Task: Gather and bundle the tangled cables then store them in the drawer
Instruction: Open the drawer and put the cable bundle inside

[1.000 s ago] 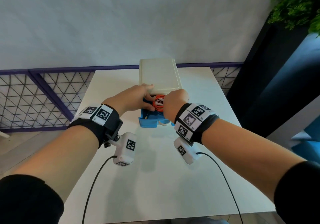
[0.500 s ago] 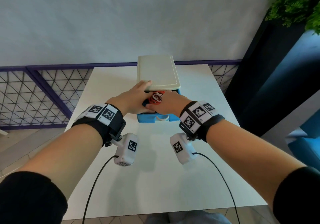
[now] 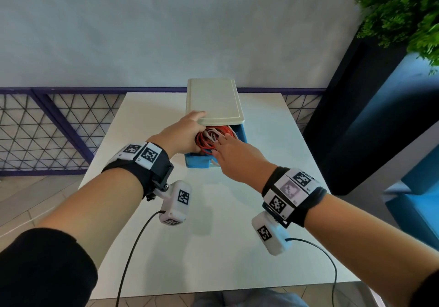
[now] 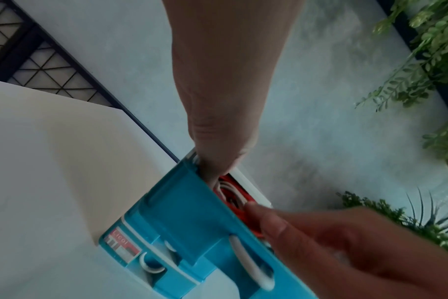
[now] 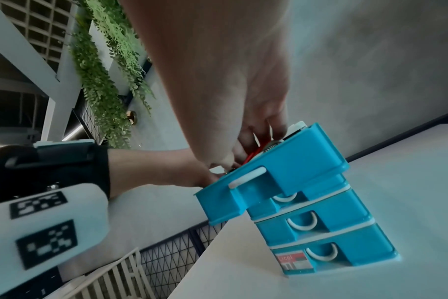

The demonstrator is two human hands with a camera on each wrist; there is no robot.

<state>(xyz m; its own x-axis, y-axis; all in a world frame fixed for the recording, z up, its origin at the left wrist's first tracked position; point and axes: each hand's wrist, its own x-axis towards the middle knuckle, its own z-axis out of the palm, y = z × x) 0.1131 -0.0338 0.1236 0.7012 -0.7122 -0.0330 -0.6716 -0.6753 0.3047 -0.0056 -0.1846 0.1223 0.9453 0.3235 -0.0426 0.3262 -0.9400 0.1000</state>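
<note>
A small blue drawer unit with a cream top (image 3: 213,100) stands on the white table (image 3: 213,247). Its top drawer (image 3: 197,162) (image 5: 281,172) is pulled out and holds a bundle of red and white cables (image 3: 211,135) (image 4: 233,192). My left hand (image 3: 191,138) (image 4: 212,157) has its thumb on the cream top's corner and its fingers curled down into the drawer against the bundle's left side, tips hidden. My right hand (image 3: 228,145) (image 5: 256,131) lies over the bundle from the front with fingers stretched, touching the cables.
Three lower drawers (image 5: 304,222) are closed, each with a white handle. A purple mesh railing (image 3: 47,128) runs behind and left of the table. A dark planter with green leaves (image 3: 403,10) rises at the right. Two black wrist-camera leads trail over the table's front edge.
My right hand has gone from a curled grip over the cables to stretched fingers and has drawn back slightly, uncovering the bundle. The left hand stays at the drawer's left corner.
</note>
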